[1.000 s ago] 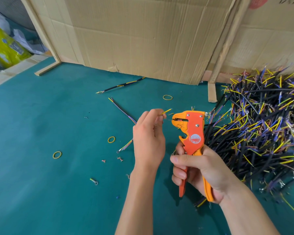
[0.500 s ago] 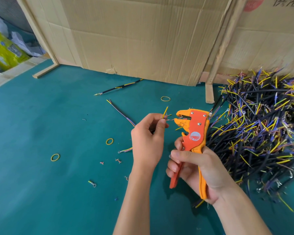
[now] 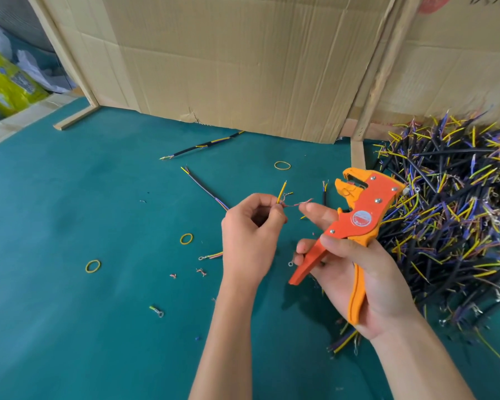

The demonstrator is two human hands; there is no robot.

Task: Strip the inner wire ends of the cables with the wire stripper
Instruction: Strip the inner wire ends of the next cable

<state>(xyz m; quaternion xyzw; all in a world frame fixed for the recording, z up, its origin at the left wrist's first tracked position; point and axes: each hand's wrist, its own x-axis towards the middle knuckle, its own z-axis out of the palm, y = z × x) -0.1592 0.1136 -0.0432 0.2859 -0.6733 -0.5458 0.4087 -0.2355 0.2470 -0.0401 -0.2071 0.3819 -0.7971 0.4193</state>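
The left hand [image 3: 250, 235] pinches the end of a cable [image 3: 281, 192] between thumb and curled fingers, and from that pinch a yellow inner wire sticks upward while a thin pinkish bared strand runs off to the right toward the other hand. The right hand [image 3: 358, 272] holds the orange wire stripper [image 3: 358, 223] with its thumb laid across the top of the body and its fingers curled under the handles, which stand spread apart; its forefinger reaches out to the left, and its tip sits right at the far end of the pinkish strand, though whether it actually touches cannot be told. The stripper's head points up and to the left, its jaws parted with nothing between them, and it is held apart from the wire. To the right, a large pile of cables [image 3: 456, 215] with black sheaths and yellow and blue inner wires lies on the green mat [image 3: 70, 327], just behind the right hand. On the mat to the left lie two loose cables [image 3: 205, 144], several yellow rubber bands [image 3: 93, 266], a small ring terminal [image 3: 157, 311] and scraps of stripped insulation. Sheets of cardboard [image 3: 243, 62] stand upright along the far edge of the mat
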